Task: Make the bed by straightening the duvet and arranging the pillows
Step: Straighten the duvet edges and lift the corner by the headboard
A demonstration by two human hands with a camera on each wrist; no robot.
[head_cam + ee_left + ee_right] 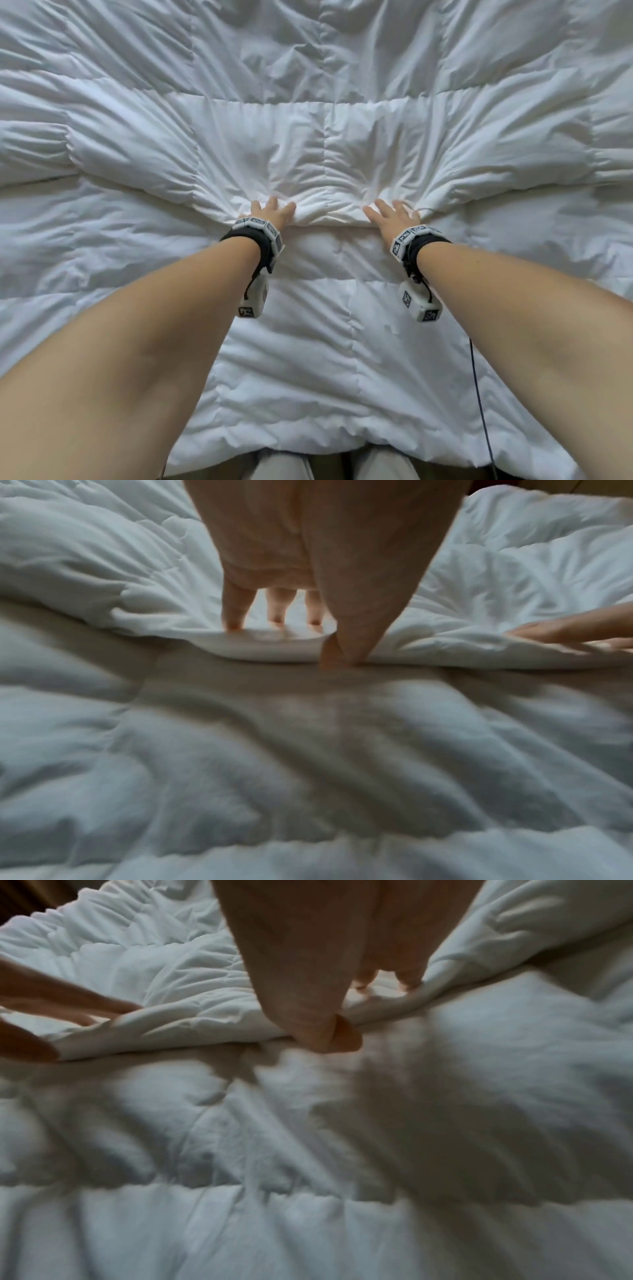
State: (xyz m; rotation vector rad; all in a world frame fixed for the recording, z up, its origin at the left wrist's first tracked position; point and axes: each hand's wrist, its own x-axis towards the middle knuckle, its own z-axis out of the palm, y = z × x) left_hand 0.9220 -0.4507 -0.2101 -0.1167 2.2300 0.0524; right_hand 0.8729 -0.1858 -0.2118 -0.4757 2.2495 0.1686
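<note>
- A person leans over a bed covered by a white quilted duvet [342, 102], which fills the head view from edge to edge; no pillows are in sight.
- The duvet is doubled back on itself: a folded edge [329, 219] runs across the middle of the bed, with another layer of the same quilt lying beneath it toward the person.
- The left hand [270, 214] has taken that edge in a pinching grip; the left wrist view shows the fingers [236, 610] on top of the fold and the thumb [346, 642] tucked under it.
- The right hand [390, 216] does the same a short way along the edge, thumb [329, 1034] under, fingers over the top.
- Creases fan out from both grips across the far panels, a sign the cloth is being loaded at two narrow points.
- The step in hand appears to be carrying this folded layer out flat, though which way it should go cannot be read from here.
- To do it well, both hands should likely move together and level, so the edge stays straight and square to the quilting seams.
- Taking hold farther apart would probably spread the pull and ease the bunching between the hands.
- A slight lift before drawing should let the top layer slide without dragging the lower one along.
- Pillows remain to be arranged once the duvet lies smooth.
</note>
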